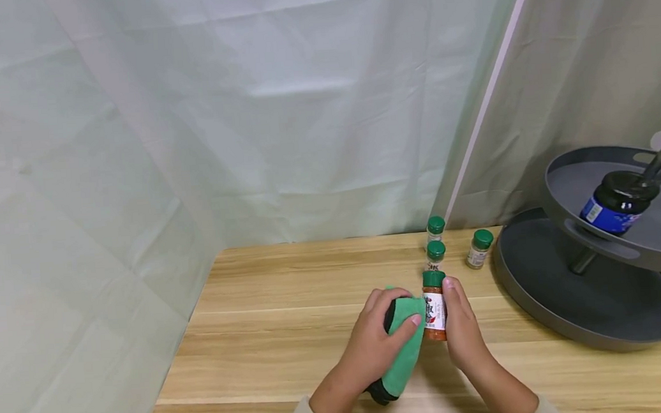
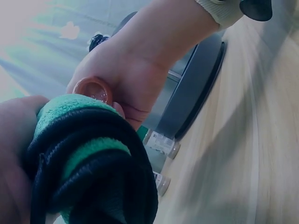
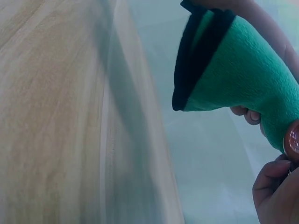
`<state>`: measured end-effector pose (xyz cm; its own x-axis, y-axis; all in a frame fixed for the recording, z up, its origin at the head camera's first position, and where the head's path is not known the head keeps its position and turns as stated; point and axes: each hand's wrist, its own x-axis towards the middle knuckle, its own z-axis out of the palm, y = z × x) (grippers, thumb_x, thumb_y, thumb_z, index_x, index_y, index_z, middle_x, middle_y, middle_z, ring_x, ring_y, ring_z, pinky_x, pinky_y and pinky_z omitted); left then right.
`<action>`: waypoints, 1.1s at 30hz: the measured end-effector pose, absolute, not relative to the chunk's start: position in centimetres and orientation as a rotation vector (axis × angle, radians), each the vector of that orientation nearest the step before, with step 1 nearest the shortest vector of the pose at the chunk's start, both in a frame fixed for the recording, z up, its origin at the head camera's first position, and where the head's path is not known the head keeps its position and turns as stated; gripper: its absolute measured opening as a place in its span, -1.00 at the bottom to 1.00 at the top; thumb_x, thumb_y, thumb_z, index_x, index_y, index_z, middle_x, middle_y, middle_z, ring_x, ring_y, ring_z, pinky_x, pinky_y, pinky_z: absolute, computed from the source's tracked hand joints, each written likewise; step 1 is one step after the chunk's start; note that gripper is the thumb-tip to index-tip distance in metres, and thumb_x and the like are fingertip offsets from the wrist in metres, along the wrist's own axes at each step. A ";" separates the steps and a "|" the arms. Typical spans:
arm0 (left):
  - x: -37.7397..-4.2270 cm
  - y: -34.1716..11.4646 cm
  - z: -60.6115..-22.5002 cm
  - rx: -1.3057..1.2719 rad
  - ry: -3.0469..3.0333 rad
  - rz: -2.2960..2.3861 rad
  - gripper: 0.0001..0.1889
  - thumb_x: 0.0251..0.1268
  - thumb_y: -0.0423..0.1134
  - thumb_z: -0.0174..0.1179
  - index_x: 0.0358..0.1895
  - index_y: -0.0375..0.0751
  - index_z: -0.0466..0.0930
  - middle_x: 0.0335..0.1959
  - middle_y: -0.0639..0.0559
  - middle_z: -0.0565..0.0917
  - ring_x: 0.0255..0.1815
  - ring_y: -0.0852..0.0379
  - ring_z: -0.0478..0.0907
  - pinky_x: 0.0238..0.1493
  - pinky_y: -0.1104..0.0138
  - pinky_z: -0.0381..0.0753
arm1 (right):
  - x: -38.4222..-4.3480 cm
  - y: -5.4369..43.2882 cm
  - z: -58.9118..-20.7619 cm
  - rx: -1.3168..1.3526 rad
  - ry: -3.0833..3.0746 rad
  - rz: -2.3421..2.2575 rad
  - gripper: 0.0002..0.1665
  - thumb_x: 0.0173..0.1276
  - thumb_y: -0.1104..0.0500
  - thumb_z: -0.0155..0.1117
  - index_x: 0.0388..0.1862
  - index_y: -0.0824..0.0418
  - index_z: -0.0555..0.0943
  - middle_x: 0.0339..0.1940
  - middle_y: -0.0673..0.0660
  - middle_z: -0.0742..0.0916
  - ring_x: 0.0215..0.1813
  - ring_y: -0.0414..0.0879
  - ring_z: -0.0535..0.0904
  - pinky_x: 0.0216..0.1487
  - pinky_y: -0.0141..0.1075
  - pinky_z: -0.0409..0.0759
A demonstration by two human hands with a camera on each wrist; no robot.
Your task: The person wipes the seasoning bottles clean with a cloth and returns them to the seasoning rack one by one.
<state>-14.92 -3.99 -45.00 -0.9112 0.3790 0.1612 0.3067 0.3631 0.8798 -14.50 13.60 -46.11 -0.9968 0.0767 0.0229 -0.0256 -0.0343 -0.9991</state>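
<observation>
My left hand [image 1: 374,338] grips a folded green cloth [image 1: 404,348] with dark edging, its thumb over the front. The cloth touches the left side of a spice jar [image 1: 434,308] with a green cap, a white label and reddish-orange contents. My right hand [image 1: 462,325] holds this jar upright from its right side, above the table. In the left wrist view the jar's round base [image 2: 93,89] shows beyond the cloth [image 2: 77,105]. At the right edge of the right wrist view, the jar's base [image 3: 293,140] sits against the cloth [image 3: 247,70], close to the right hand's fingers [image 3: 271,182].
Three more green-capped jars stand behind the hands: one at the back [image 1: 435,226], one nearer [image 1: 435,255] and one to the right [image 1: 476,250]. A grey two-tier round tray [image 1: 545,313] stands at the right, with a dark blue-labelled jar [image 1: 618,205] on top. A pale curtain hangs behind the wooden table [image 1: 281,325].
</observation>
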 end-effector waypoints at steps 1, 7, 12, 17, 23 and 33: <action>-14.9 -4.0 -45.0 0.667 2.541 1.591 -0.60 0.43 0.22 0.15 0.26 0.33 0.44 0.05 0.15 0.46 -0.06 0.20 0.50 -0.12 0.34 0.55 | -14.5 13.7 -46.0 -0.067 -2.123 2.203 -0.43 0.67 -0.26 -0.47 0.14 0.17 0.26 -0.33 0.06 0.54 -0.41 -0.17 0.58 -0.42 -0.27 0.63; -14.8 -4.0 -45.1 0.807 2.586 1.512 -0.61 0.44 0.14 0.18 0.25 0.26 0.47 0.03 0.16 0.48 -0.11 0.28 0.50 -0.07 0.37 0.55 | -14.7 14.1 -45.8 -0.146 -2.086 2.220 -0.43 0.67 -0.24 -0.51 0.08 0.15 0.29 -0.32 0.00 0.52 -0.35 -0.20 0.52 -0.35 -0.33 0.59; -14.8 -4.0 -45.0 0.766 2.587 1.529 -0.61 0.44 0.16 0.17 0.26 0.28 0.45 0.02 0.14 0.47 -0.11 0.26 0.49 -0.10 0.37 0.54 | -14.7 13.9 -45.7 -0.194 -2.098 2.254 -0.41 0.68 -0.21 -0.49 0.15 0.20 0.33 -0.30 -0.04 0.55 -0.30 -0.22 0.54 -0.27 -0.34 0.59; -15.0 -4.0 -45.1 0.645 2.609 1.603 -0.61 0.44 0.19 0.15 0.25 0.32 0.44 0.03 0.13 0.47 -0.10 0.21 0.48 -0.12 0.35 0.53 | -14.5 13.5 -45.7 -0.094 -2.157 2.272 -0.46 0.70 -0.15 -0.43 0.21 0.22 0.31 -0.27 0.01 0.58 -0.31 -0.18 0.59 -0.27 -0.28 0.64; -15.3 -4.1 -45.2 0.511 2.622 1.686 -0.60 0.44 0.22 0.14 0.25 0.33 0.44 0.05 0.15 0.48 -0.06 0.18 0.49 -0.07 0.31 0.53 | -14.2 12.9 -45.8 -0.026 -2.166 2.294 -0.57 0.70 -0.10 -0.26 0.21 0.20 0.31 -0.22 0.11 0.57 -0.31 -0.09 0.62 -0.36 -0.19 0.67; -15.6 -4.5 -44.8 0.444 2.609 1.750 -0.61 0.43 0.22 0.15 0.24 0.33 0.44 0.03 0.14 0.48 -0.06 0.15 0.49 -0.06 0.29 0.53 | -13.9 12.3 -46.0 0.035 -2.170 2.276 -0.69 0.67 0.05 -0.07 0.16 0.24 0.38 -0.23 0.05 0.57 -0.30 -0.16 0.58 -0.36 -0.27 0.64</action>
<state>-15.61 -4.47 -44.85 -0.9603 0.2130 0.1800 0.2473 0.3525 0.9025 -13.94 12.33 -46.03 -0.9998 -0.0175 0.0138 -0.0130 -0.0480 -0.9988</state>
